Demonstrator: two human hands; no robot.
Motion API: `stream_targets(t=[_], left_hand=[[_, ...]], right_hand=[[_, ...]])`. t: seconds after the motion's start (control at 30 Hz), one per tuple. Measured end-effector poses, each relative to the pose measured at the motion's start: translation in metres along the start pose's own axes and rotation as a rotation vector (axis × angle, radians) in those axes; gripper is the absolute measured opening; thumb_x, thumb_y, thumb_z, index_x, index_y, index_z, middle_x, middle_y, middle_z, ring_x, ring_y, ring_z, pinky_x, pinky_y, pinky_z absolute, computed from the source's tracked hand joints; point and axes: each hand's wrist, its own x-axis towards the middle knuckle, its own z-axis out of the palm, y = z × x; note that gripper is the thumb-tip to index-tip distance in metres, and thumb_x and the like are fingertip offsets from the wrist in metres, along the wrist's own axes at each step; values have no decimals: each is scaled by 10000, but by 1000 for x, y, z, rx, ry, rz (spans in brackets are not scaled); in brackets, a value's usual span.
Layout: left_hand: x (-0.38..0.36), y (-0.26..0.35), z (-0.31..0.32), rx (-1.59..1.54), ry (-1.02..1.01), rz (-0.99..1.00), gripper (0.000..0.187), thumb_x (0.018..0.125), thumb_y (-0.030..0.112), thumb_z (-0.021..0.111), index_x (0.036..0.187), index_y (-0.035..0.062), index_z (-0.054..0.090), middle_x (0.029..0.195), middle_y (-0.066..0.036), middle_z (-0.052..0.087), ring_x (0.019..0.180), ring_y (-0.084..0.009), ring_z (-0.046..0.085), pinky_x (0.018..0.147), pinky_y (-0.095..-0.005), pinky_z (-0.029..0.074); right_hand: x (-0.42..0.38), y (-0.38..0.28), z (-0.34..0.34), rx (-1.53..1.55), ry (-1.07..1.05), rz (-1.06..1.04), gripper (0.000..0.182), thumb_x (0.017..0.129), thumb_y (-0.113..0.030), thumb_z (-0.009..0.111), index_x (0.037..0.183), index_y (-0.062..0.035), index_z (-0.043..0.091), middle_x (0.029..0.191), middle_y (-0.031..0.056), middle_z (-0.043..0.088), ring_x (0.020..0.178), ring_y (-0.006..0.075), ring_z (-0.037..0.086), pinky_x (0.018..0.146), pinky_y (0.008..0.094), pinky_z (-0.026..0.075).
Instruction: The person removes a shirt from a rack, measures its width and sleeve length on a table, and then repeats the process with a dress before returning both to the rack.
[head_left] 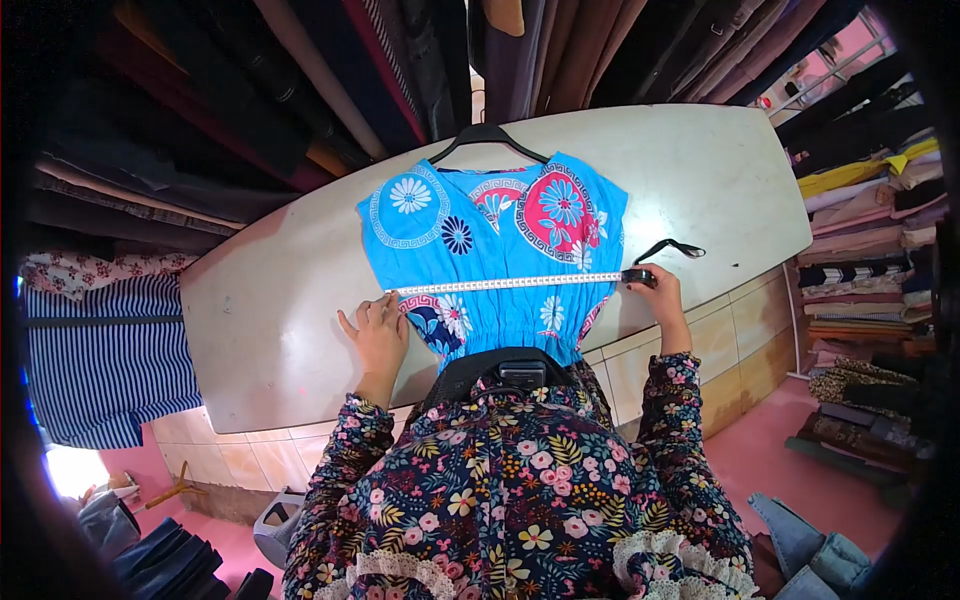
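A blue dress (480, 230) with pink, navy and white flower prints lies on a pale table (280, 330), a black hanger (485, 135) in its neck. Across its chest stretches the white blade of a tape measure (510, 284). My left hand (378, 332) pinches the blade's end at the dress's left edge, the other fingers spread. Beyond the right edge, my right hand (660, 298) grips the black tape case, whose dark strap (678, 247) rests on the table. The lower part of the dress runs out of sight below the table's near edge and my body.
Dark clothes (370, 70) hang in a row behind the table. Folded garments (865, 260) are stacked on shelves at the right. A striped garment (110, 350) hangs at the left. Jeans (815, 550) lie low at the right, and a grey plastic stool (280, 525) stands low at the left.
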Motion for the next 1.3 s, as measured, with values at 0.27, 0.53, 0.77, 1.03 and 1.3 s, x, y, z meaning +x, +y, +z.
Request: stream_targets(t=[0.27, 0.53, 0.77, 1.03, 1.3], left_hand=[[23, -7, -15, -120, -50, -77, 314, 810, 239, 622, 1117, 175, 627, 1055, 20, 578, 1068, -207, 478, 1023, -642, 150], [168, -2, 9, -377, 185, 199, 327, 823, 191, 602, 1120, 56, 597, 1124, -109, 576, 1082, -292, 496, 951, -391, 393], [236, 27, 22, -127, -142, 69, 331, 804, 177, 594, 1090, 18, 542, 1153, -149, 557, 1040, -337, 544, 892, -421, 450], [274, 11, 21, -269, -424, 237, 342, 813, 255, 494, 1000, -1, 623, 984, -240, 624, 954, -376, 593, 859, -455, 450], [218, -1, -101, -498, -248, 283, 275, 861, 166, 520, 1077, -2, 543, 970, -235, 616, 911, -396, 586, 798, -429, 456]], right_hand=[[-8, -7, 0, -245, 5, -91, 328, 673, 31, 729, 981, -11, 625, 819, 74, 654, 772, 138, 620, 705, 266, 492], [-44, -27, -19, -73, 192, -126, 285, 723, 20, 686, 993, 3, 596, 867, 80, 637, 800, 140, 601, 740, 258, 474], [-130, -14, -32, 794, 173, 151, 351, 843, -175, 598, 1164, -86, 486, 923, 32, 595, 750, 183, 630, 427, 155, 333], [-137, 146, 41, 195, 55, 553, 348, 817, -426, 596, 915, -92, 614, 707, 85, 611, 583, 233, 594, 484, 344, 452], [-102, 75, 98, -371, -756, -287, 368, 796, -342, 588, 892, 5, 665, 902, 171, 670, 785, 278, 638, 710, 393, 476]])
